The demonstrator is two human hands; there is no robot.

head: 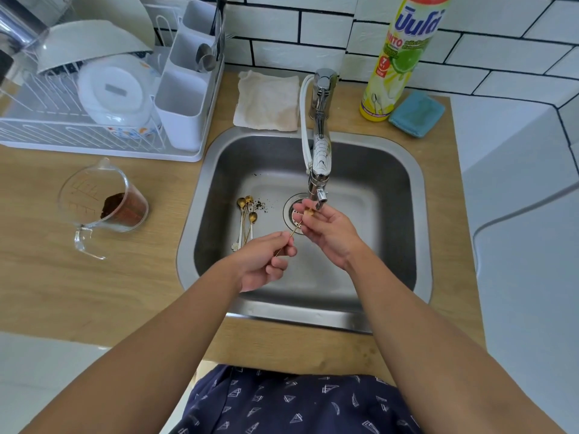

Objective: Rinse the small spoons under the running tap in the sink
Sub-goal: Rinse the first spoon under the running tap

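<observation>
Both hands are held over the sink [391, 158], 1 spoon [296, 226] between them.
Left hand [266, 261] pinches its handle; right hand [326, 228] fingers are closed on its bowl under the tap [319, 170]. Remaining spoons [246, 219] lie at 9 o'clock. A wet handle could slip drainward.

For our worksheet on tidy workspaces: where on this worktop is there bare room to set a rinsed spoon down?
Bare wood lies in front of the measuring jug, left of the sink, and between the cloth and the dish rack. It is crowded behind the sink, round the tap, bottle and sponge.
</observation>
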